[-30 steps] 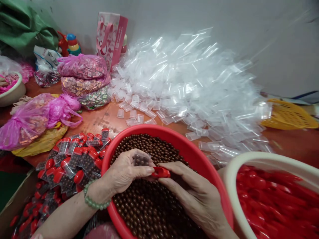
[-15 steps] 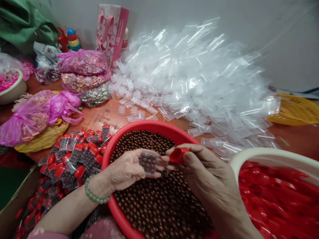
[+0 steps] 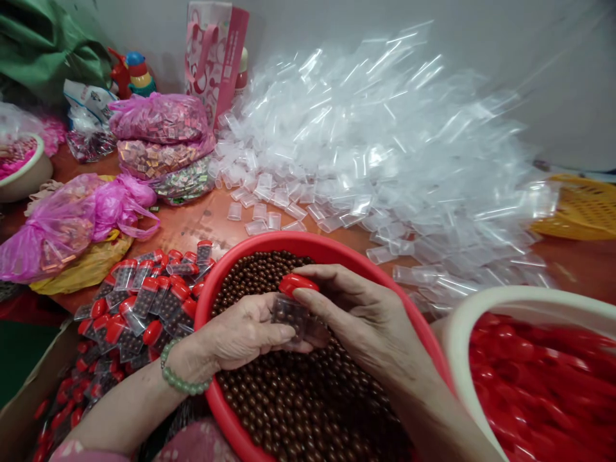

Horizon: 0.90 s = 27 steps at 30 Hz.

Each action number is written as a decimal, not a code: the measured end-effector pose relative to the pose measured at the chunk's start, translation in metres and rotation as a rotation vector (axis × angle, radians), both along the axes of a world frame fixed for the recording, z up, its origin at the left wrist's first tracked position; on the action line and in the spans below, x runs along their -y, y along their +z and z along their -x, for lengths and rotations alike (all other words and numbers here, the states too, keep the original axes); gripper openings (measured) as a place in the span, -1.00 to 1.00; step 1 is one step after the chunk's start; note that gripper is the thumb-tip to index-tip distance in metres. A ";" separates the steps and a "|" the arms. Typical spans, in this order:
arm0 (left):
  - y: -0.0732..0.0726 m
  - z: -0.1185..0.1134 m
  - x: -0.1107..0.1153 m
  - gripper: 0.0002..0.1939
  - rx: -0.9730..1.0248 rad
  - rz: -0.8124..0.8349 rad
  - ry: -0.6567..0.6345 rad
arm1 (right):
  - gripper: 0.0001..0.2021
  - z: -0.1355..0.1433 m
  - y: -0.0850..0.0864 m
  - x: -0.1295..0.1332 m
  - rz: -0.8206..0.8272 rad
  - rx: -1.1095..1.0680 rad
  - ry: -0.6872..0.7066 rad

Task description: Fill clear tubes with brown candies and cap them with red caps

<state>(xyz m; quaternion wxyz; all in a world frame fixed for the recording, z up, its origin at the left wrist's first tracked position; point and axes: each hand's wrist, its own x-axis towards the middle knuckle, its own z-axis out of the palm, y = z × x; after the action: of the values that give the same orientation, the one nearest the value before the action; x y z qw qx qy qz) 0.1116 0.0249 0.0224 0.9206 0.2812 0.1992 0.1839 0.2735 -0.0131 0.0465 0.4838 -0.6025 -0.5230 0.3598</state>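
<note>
Over a red basin (image 3: 205, 308) of round brown balls (image 3: 269, 401), my left hand (image 3: 250, 330) grips a small clear plastic container (image 3: 290, 316) with brown balls inside. My right hand (image 3: 356, 308) pinches a red cap (image 3: 298, 282) between thumb and fingers. The cap sits at the container's upper end; whether it is fully seated I cannot tell. Part of my left fingers is hidden behind the container and my right hand. A green bead bracelet (image 3: 185, 385) is round my left wrist.
Filled, red-capped containers (image 3: 144, 298) lie heaped at the left. Clear empty containers (image 3: 356, 160) are piled at the back. A white tub (image 3: 462, 333) of red caps (image 3: 529, 378) stands at right. Pink bags (image 3: 161, 119), a paper bag (image 3: 206, 58) and a yellow basket (image 3: 577, 208) are farther off.
My right hand has moved left, bringing the red cap from beside the container onto its upper end. My left thumb now lies across the container's front.
</note>
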 end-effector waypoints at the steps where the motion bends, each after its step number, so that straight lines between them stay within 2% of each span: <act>1: -0.001 -0.001 0.000 -0.56 -0.002 -0.001 -0.002 | -0.82 0.001 -0.001 0.000 0.007 -0.014 0.013; 6: -0.001 -0.002 0.000 -0.57 -0.044 -0.031 -0.004 | -0.81 0.000 -0.004 0.001 0.055 -0.034 0.063; 10: 0.002 -0.001 -0.001 -0.56 -0.124 -0.116 0.056 | -0.81 -0.004 -0.007 0.004 0.078 -0.011 0.092; 13: 0.006 -0.002 0.000 -0.64 -0.220 -0.205 0.076 | -0.84 -0.004 -0.008 0.006 0.067 0.020 0.123; 18: 0.009 0.000 0.001 -0.81 -0.303 -0.326 0.112 | -0.85 -0.003 -0.007 0.007 -0.178 0.382 0.209; 22: 0.010 0.000 0.000 -0.82 -0.321 -0.284 0.108 | -0.47 0.000 -0.015 0.009 -0.310 0.698 0.297; 24: 0.011 -0.001 -0.001 -0.78 -0.298 -0.210 0.111 | -0.39 0.003 -0.023 0.010 -0.359 0.844 0.262; 27: 0.010 -0.002 -0.001 -0.74 -0.248 -0.189 0.118 | -0.41 0.008 -0.031 0.010 -0.463 0.975 0.182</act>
<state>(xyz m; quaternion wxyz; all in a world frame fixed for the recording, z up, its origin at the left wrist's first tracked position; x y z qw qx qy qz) 0.1137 0.0263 0.0321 0.8459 0.3750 0.3093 0.2195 0.2653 -0.0230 0.0153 0.2721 -0.5295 -0.8023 -0.0450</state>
